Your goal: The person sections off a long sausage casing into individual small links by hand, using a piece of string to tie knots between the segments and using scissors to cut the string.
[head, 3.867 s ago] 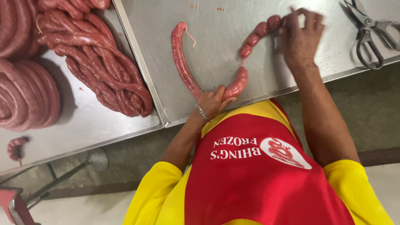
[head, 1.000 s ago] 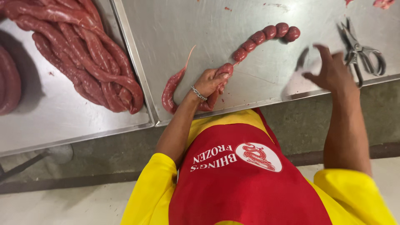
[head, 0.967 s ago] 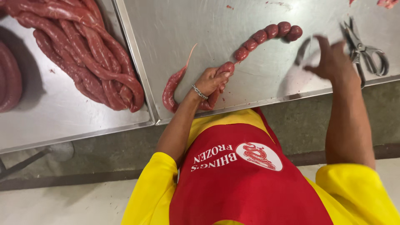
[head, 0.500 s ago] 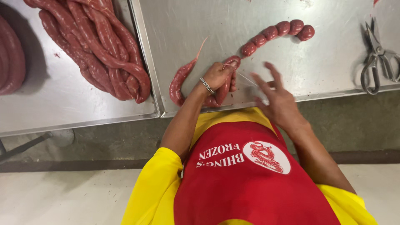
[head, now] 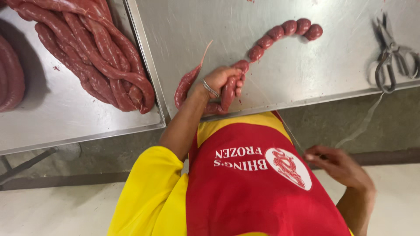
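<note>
A long red sausage [head: 188, 83] lies on the steel table [head: 306, 78], its far end tied off into several small round links [head: 284, 30]. My left hand [head: 221, 81] is closed around the sausage at the table's front edge, just below the last link. My right hand [head: 339, 166] is pulled back off the table, low beside my red apron. Its fingertips pinch a thin string [head: 280, 118] that runs taut up to the sausage at my left hand.
A pile of long unlinked sausage [head: 96, 52] fills the steel tray [head: 65, 126] on the left, with a coil [head: 11, 74] at the far left edge. Scissors [head: 389, 57] lie at the table's right. A pale strand [head: 363, 122] hangs off the front edge.
My right hand went from beside the scissors over to the sausage, then drew back down toward my body with the string. My left hand stayed closed on the sausage.
</note>
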